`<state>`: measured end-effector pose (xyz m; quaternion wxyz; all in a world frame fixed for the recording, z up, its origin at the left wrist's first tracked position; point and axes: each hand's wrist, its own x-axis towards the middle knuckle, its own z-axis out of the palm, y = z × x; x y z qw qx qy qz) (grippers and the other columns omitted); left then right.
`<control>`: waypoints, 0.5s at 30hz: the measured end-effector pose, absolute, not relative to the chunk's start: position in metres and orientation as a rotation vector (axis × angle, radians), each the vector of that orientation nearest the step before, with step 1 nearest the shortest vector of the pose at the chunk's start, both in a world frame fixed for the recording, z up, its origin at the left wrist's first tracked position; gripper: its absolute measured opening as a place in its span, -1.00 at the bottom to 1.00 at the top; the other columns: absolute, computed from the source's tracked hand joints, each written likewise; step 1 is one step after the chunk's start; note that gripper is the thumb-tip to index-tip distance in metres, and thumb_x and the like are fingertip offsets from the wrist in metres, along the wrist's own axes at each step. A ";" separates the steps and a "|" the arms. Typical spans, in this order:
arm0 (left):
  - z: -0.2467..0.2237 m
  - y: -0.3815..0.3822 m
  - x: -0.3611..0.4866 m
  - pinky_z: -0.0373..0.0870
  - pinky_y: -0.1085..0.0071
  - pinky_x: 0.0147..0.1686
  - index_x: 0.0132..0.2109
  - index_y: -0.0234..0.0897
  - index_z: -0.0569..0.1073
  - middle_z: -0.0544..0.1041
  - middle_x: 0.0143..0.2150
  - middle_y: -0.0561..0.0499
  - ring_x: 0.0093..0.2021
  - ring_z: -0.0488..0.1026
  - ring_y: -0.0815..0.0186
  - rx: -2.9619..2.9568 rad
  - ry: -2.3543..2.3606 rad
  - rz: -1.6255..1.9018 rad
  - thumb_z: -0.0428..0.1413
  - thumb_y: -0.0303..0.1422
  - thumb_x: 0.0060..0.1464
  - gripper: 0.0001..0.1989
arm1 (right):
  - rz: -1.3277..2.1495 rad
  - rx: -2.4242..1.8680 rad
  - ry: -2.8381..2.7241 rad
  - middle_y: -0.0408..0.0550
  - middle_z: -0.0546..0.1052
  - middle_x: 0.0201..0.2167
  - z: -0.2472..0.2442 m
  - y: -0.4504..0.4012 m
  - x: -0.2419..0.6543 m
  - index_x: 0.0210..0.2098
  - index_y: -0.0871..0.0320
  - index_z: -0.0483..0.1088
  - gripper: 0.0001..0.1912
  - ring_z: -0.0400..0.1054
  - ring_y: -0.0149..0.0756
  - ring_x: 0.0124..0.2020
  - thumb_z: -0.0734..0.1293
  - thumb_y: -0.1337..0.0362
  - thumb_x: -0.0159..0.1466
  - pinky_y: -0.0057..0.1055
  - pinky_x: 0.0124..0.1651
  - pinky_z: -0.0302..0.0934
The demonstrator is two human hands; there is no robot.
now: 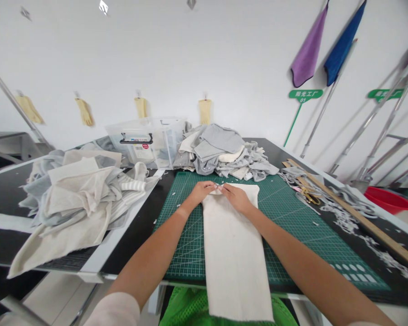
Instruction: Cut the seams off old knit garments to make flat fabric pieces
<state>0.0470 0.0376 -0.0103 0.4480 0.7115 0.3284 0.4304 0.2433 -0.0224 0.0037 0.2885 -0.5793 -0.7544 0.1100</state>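
You're working at a black counter (pixel 122 244) pushed near a white wall, where four yellow gloves (pixel 85 112) hang beyond your fingers, with a purple cloth (pixel 309 50) and a blue cloth (pixel 345 45) higher up on the right. A green cutting mat (pixel 302 226) lies under your fingers. Past them sit a heap of grey and white fabric (pixel 221 145) and, beside it, a clear plastic bin (pixel 139 145); off to their left is another loose pile of cloth (pixel 78 190). To their right you have a wooden strip (pixel 353 210), yellow-handled scissors (pixel 309 197) and pale scraps (pixel 347 219), with a red basin (pixel 387 200) past the counter's edge. The cream cloth (pixel 236 253) runs from your fingers back toward you, over the mat and down past the near edge. The fingers of your left hand (pixel 204 189) and right hand (pixel 234 195) are nearly closed, thumbs and fingertips together, pinching its far end, the two hands meeting near its left corner.
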 end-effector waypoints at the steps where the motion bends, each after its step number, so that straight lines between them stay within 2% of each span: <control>1: -0.010 0.037 0.047 0.31 0.41 -0.19 -0.28 -0.35 0.62 0.61 -0.31 -0.02 -0.28 0.46 0.28 1.761 0.810 1.063 0.22 -0.09 0.08 -0.64 | 0.293 -1.538 -2.016 -0.14 0.51 -0.38 0.004 -0.022 0.243 -0.34 0.05 0.31 -0.51 0.39 -0.28 -0.33 0.02 -0.13 0.47 -0.43 -0.27 0.09; 8: -0.006 0.035 0.048 0.31 0.41 -0.15 -0.28 -0.36 0.61 0.60 -0.28 -0.03 -0.25 0.46 0.27 1.721 0.791 1.061 0.22 -0.05 0.08 -0.61 | 0.336 -1.546 -1.962 -0.16 0.53 -0.34 0.006 -0.024 0.241 -0.34 0.05 0.33 -0.49 0.39 -0.27 -0.29 0.03 -0.15 0.46 -0.41 -0.24 0.11; 15: -0.008 0.036 0.050 0.34 0.38 -0.12 -0.24 -0.34 0.62 0.62 -0.26 -0.06 -0.23 0.48 0.24 1.682 0.815 1.123 0.23 -0.06 0.05 -0.62 | 0.346 -1.554 -1.939 -0.17 0.51 -0.38 0.005 -0.025 0.241 -0.35 0.04 0.32 -0.48 0.38 -0.27 -0.32 0.03 -0.17 0.44 -0.41 -0.27 0.11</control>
